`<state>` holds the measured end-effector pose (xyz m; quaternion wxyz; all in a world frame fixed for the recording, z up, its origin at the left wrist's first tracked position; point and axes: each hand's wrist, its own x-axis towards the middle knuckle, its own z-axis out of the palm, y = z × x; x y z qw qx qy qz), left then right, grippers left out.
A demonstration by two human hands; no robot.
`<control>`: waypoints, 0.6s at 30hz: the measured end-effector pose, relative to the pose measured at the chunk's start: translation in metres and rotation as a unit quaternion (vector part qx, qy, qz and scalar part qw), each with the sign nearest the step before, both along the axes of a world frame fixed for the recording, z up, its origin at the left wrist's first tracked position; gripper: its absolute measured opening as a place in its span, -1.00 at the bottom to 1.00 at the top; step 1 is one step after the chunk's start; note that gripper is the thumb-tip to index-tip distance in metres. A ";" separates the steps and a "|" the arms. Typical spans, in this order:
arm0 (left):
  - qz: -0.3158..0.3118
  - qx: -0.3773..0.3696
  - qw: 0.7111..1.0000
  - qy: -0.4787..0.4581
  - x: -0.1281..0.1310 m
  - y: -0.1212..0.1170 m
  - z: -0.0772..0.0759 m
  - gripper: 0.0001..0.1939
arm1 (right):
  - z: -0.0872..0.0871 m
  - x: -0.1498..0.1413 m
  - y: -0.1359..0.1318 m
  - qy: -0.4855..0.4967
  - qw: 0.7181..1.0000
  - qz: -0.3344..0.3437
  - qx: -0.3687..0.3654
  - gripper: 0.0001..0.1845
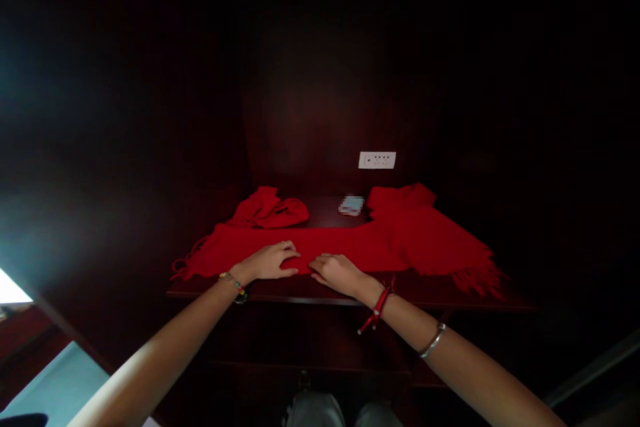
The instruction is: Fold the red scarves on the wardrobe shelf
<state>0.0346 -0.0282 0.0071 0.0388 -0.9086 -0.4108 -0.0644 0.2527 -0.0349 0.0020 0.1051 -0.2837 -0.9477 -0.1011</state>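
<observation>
A red scarf (350,247) with fringed ends lies stretched across a dark wooden shelf. My left hand (267,261) rests on its middle part, fingers bent and the thumb apart from them. Close by on the right, my right hand (337,272) touches the same strip of cloth near its front edge, its fingers loosely curved with the thumb slightly apart. Neither hand has visibly gathered any cloth. Toward the right end the scarf widens into a broader, overlapping layer. Behind the left part sits a crumpled red cloth (273,210); whether it joins the scarf I cannot tell.
At the back of the shelf (320,298) lies a small pale, blurred-out object (351,205). A white power socket (377,160) is set in the dark back panel. Dark side walls enclose the shelf. Below it is a lower ledge, with my knees (317,410) in front.
</observation>
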 end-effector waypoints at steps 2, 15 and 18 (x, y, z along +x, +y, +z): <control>-0.011 0.026 0.999 0.037 0.001 -0.010 0.005 -0.57 | 0.000 -0.004 -0.001 -0.027 0.999 -0.009 0.015 -0.78; -0.003 -0.039 0.998 -0.039 -0.002 0.006 0.014 -0.51 | 0.001 -0.018 -0.011 -0.014 0.997 -0.077 0.026 -0.73; 0.038 -0.149 0.979 -0.135 -0.009 0.015 0.013 -0.53 | -0.002 -0.023 -0.009 0.007 0.997 -0.066 0.035 -0.76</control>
